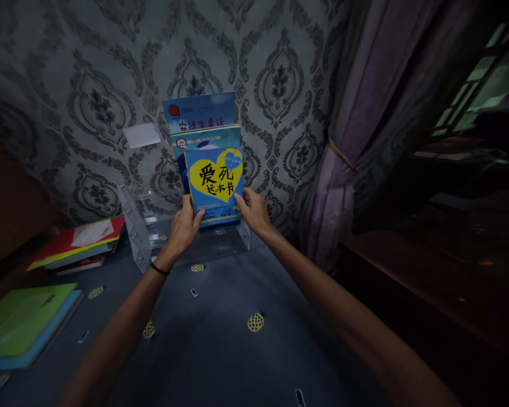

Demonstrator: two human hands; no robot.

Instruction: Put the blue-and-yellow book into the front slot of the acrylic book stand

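Note:
A blue book (210, 206) with a yellow heart on its cover stands upright between my two hands. My left hand (185, 225) is closed on its lower left edge, thumb on the front cover. My right hand (253, 211) grips the right edge, its thumb also on the front. Behind it stand a teal book (206, 137) and a taller blue book (203, 107) with red lettering. These books are at a clear tiered plastic rack (133, 226) against the wall. The blue book hides part of the rack; whether it touches a tier I cannot tell.
Left of the rack lies a stack with a red and yellow book (59, 243) on top. Nearer, a green book (29, 319) rests on a blue one. A tied-back curtain (335, 169) hangs at the right, beside dark red furniture (428, 282). Pineapple-patterned cloth (220, 333) covers the table.

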